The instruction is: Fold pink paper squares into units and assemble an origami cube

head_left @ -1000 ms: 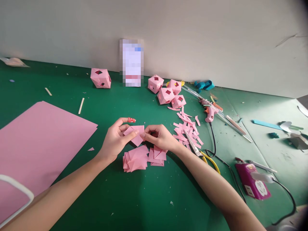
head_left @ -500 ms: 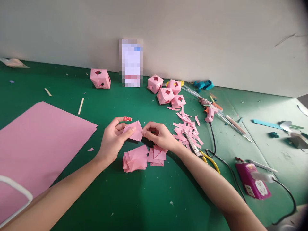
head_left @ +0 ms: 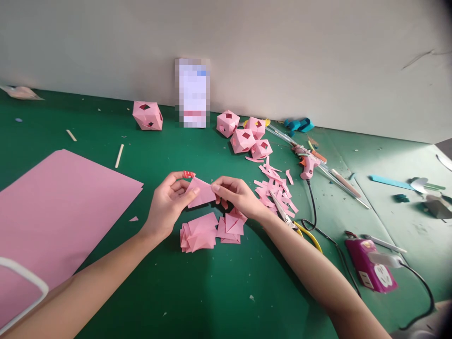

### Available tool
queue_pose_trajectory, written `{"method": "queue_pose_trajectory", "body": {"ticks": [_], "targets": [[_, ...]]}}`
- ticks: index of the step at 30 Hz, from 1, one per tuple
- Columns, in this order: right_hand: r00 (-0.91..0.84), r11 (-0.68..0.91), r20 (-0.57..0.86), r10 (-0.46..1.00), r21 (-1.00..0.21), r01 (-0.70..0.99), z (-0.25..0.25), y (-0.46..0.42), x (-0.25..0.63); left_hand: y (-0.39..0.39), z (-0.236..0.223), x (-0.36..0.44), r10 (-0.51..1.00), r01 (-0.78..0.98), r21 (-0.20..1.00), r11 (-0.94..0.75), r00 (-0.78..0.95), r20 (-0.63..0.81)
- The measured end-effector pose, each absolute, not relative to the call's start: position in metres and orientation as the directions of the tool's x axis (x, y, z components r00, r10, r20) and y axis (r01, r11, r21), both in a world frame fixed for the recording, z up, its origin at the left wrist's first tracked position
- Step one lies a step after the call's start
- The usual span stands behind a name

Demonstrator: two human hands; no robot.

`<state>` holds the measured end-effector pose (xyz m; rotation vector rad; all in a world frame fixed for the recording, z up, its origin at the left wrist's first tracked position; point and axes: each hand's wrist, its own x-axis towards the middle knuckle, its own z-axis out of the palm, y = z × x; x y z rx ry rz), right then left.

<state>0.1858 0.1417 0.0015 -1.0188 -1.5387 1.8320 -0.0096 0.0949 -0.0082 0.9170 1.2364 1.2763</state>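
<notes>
A small piece of pink paper (head_left: 200, 194) is held above the table between my two hands. My left hand (head_left: 170, 197) pinches its left side, thumb on top; a red patterned wrap covers one fingertip. At the paper's right corner, my right hand (head_left: 238, 194) grips with thumb and forefinger. Just below lie a loose stack of pink paper pieces (head_left: 199, 233) and, to its right, a smaller pile of folded pink squares (head_left: 230, 228), close under my right hand.
Large pink sheets (head_left: 67, 207) cover the left side. Several folded paper polyhedra (head_left: 243, 140) stand near a blurred upright screen (head_left: 192, 94). Rightward lie paper scraps (head_left: 273, 188), yellow-handled scissors (head_left: 291, 222), a corded pink glue gun (head_left: 309, 165) and a magenta power block (head_left: 370, 263).
The paper between my hands has turned and shifted slightly right, and now shows a pointed right corner. My right thumb and forefinger have closed on that corner.
</notes>
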Motion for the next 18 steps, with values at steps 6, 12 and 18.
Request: {"method": "queue_pose_trajectory", "body": {"ticks": [6,12,18], "targets": [[-0.657,-0.287,-0.196,0.728,-0.957,-0.033,-0.0025,0.1461,0.1915,0.0977,-0.0046,-0.0109,0.963,-0.294,0.943,0.156,-0.167,-0.211],[-0.645,-0.282,-0.215,0.733,-0.959,-0.001,-0.0054,0.1474,0.1906,0.0959,-0.0087,-0.0100,0.976,-0.239,0.964,0.114,-0.153,-0.153],[-0.641,-0.252,-0.228,0.733,-0.966,0.056,-0.0055,0.1462,0.1869,0.0923,-0.0127,-0.0094,0.985,-0.163,0.985,0.062,-0.146,-0.087]]}}
